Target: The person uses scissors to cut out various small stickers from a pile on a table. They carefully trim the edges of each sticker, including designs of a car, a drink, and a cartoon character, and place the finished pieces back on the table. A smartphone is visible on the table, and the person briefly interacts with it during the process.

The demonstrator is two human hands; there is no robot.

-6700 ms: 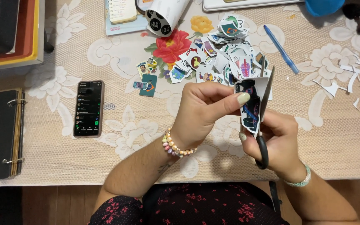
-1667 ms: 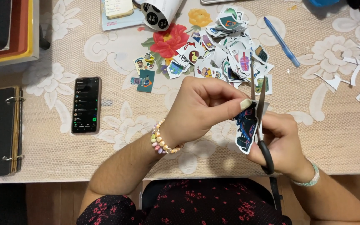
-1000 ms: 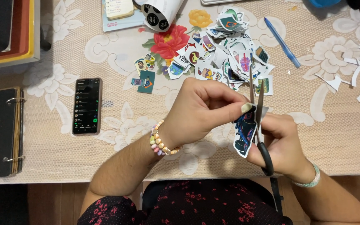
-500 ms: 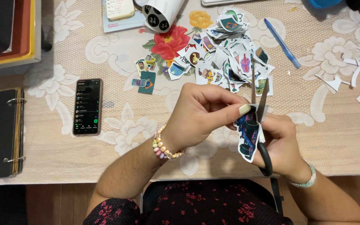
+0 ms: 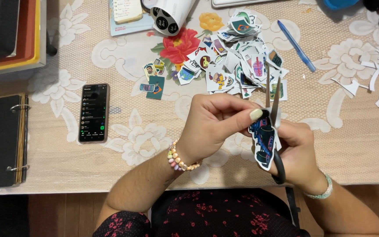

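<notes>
My left hand (image 5: 218, 127) pinching a dark sticker (image 5: 264, 145) at its top edge, my right hand (image 5: 297, 153) gripping scissors (image 5: 273, 114), blades parted narrowly around it, near table (image 5: 154, 166) edge, sticker pile (image 5: 237, 57) beyond, phone (image 5: 93, 113) left

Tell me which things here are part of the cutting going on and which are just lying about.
In use:
left hand
right hand
black-handled scissors
dark blue paper sticker
pile of cut-out stickers
white paper offcuts

Lying about:
black smartphone
blue pen
black ring binder
</notes>
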